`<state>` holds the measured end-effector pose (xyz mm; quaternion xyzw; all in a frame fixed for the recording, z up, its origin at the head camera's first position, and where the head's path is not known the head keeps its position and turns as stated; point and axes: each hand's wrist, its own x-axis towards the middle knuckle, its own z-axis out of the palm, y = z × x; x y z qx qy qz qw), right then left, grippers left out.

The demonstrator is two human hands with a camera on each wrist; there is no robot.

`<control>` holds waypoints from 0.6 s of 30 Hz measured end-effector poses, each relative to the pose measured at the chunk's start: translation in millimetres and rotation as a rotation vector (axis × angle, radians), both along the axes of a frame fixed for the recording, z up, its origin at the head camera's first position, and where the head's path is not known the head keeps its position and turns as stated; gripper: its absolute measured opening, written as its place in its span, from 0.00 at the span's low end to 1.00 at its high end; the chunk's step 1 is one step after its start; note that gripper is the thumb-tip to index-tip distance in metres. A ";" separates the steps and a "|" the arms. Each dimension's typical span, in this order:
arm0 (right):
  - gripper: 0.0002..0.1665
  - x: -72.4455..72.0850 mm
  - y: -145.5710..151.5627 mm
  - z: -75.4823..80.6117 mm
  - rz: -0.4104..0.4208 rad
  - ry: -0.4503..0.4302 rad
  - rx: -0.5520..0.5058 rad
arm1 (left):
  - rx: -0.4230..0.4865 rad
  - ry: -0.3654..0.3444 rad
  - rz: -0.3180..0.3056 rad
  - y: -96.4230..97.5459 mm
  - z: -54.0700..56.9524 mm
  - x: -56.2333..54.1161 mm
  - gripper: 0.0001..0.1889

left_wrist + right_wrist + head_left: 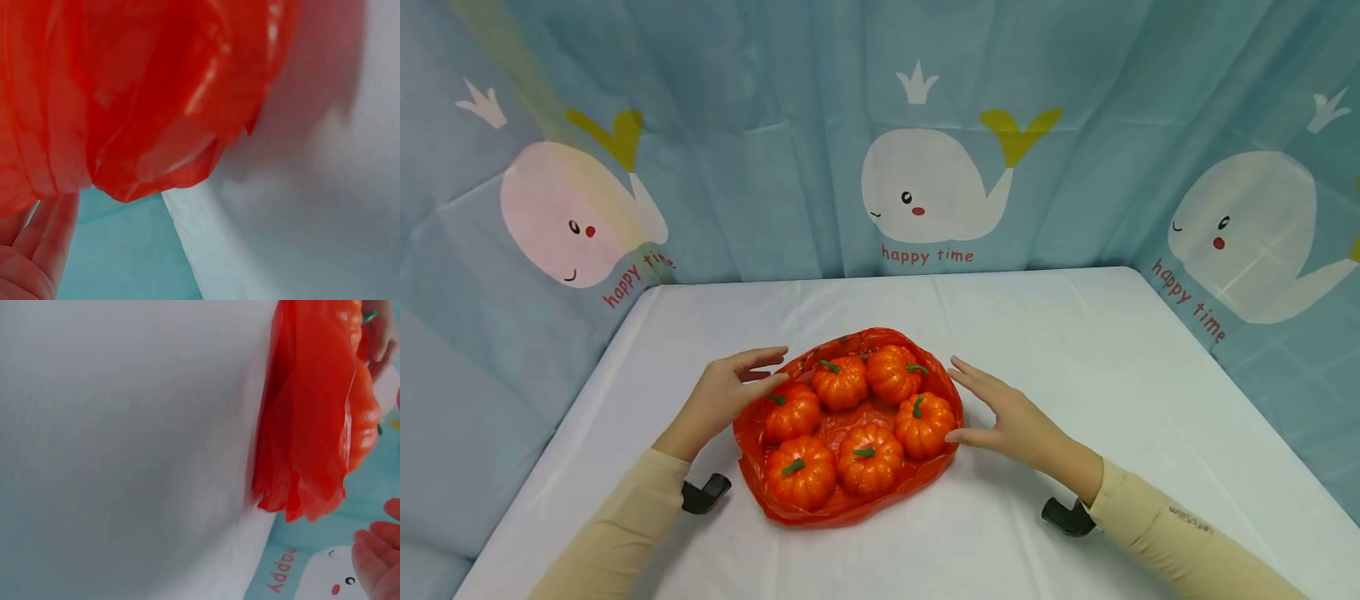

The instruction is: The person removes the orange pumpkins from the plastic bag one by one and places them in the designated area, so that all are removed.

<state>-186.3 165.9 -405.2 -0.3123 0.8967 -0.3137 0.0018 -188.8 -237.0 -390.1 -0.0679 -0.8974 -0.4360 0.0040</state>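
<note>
A red plastic bag (859,418), its sides rolled low, sits on the white table with several small orange pumpkins (870,459) with green stems standing in a ring inside it. At its upper left edge is my left hand (730,392), fingers extended and thumb over the rim beside a pumpkin (792,411). My right hand (1006,414) is at the right edge, fingers spread, thumb tip close to another pumpkin (924,425). In the left wrist view the fingers (53,240) lie along the bag's crumpled side (169,106). The right wrist view shows fingers (378,550) apart from the bag (306,419).
The white tablecloth (1067,333) spreads around the bag. Behind and beside the table hangs a blue curtain (737,183) printed with whales. Black wrist camera mounts (706,493) show under both forearms, above the table.
</note>
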 end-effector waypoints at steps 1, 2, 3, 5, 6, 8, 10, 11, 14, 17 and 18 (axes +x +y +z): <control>0.50 1.1 -1.3 -0.2 0.004 0.008 -0.019 | 0.009 -0.004 0.005 0.6 -0.2 0.5 0.27; 0.50 2.1 -2.6 -0.2 0.008 0.013 -0.037 | 0.017 -0.008 0.010 1.1 -0.5 0.9 0.27; 0.49 3.0 -3.7 -0.4 0.014 0.020 -0.054 | 0.025 -0.010 0.016 1.6 -0.6 1.3 0.27; 0.48 4.0 -5.8 -1.0 0.024 0.028 -0.082 | 0.036 -0.014 0.026 2.7 -0.8 2.0 0.27; 0.47 4.2 -6.8 -1.7 0.028 0.030 -0.089 | 0.040 -0.017 0.030 3.1 -1.0 2.2 0.27; 0.47 4.7 -8.8 -3.4 0.027 0.019 -0.092 | 0.048 -0.032 0.037 3.7 -1.6 2.6 0.27; 0.47 4.6 -10.6 -5.5 0.025 0.007 -0.092 | 0.053 -0.048 0.044 4.2 -2.2 3.0 0.28; 0.47 4.7 -11.4 -6.4 0.023 0.002 -0.090 | 0.056 -0.056 0.048 4.4 -2.5 3.2 0.28; 0.47 4.6 -14.0 -7.9 0.019 -0.003 -0.087 | 0.063 -0.075 0.067 4.9 -3.2 3.7 0.28; 0.47 4.8 -16.5 -7.8 0.015 0.004 -0.086 | 0.069 -0.085 0.084 5.6 -3.2 3.4 0.28; 0.47 5.0 -17.2 -7.7 0.012 0.001 -0.084 | 0.070 -0.089 0.088 5.7 -3.2 3.0 0.28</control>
